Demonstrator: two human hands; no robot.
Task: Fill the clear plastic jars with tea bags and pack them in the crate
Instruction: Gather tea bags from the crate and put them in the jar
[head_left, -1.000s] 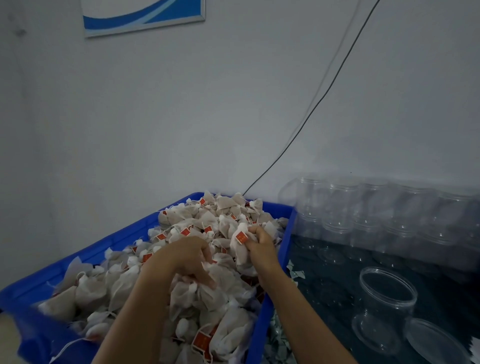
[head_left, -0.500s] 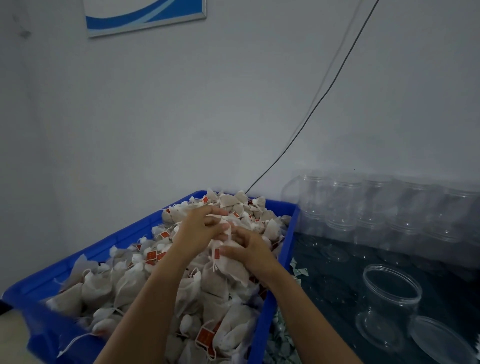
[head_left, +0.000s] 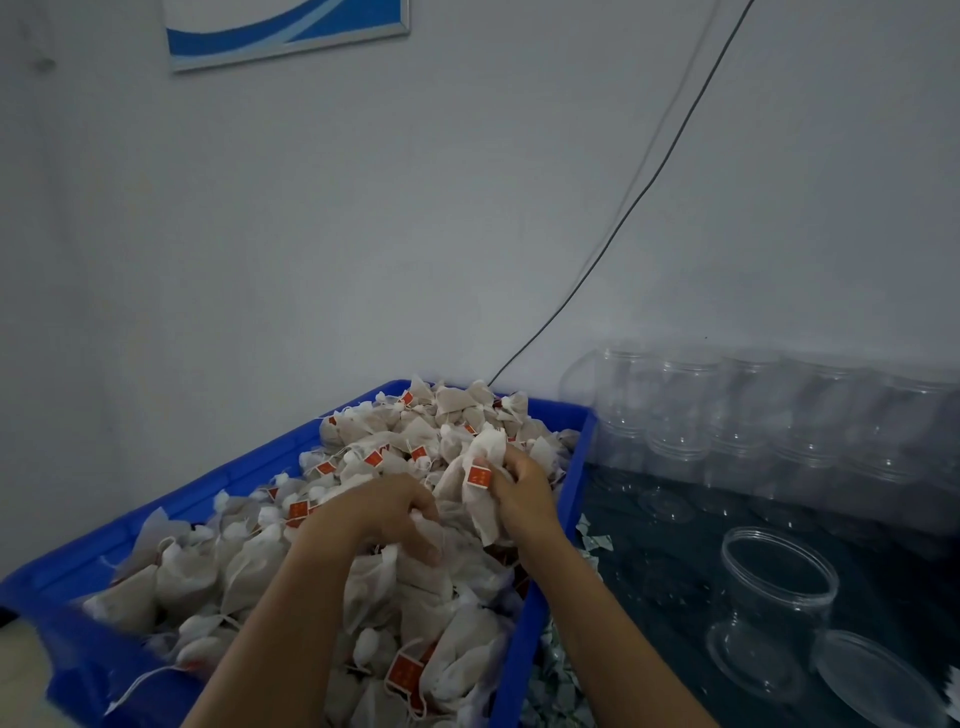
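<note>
Here, a bunch of tea bags (head_left: 480, 470) is gripped by the right hand (head_left: 519, 491), while the left hand (head_left: 374, 512) is curled into the heap in the blue bin (head_left: 156, 525). Strings may tangle, so extra bags could be dragged out and dropped over the bin's rim. At four o'clock an open clear jar (head_left: 774, 608) is waiting on the dark tabletop (head_left: 670, 587), its lid (head_left: 878, 680) beside it; stacked empty jars (head_left: 753, 410) are lined up along the wall at two o'clock. No crate for packing can be seen.

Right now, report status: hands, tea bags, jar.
Both hands in blue crate: left hand and right hand gripping tea bags. Open jar empty, lid beside it. Nothing blocking.
</note>
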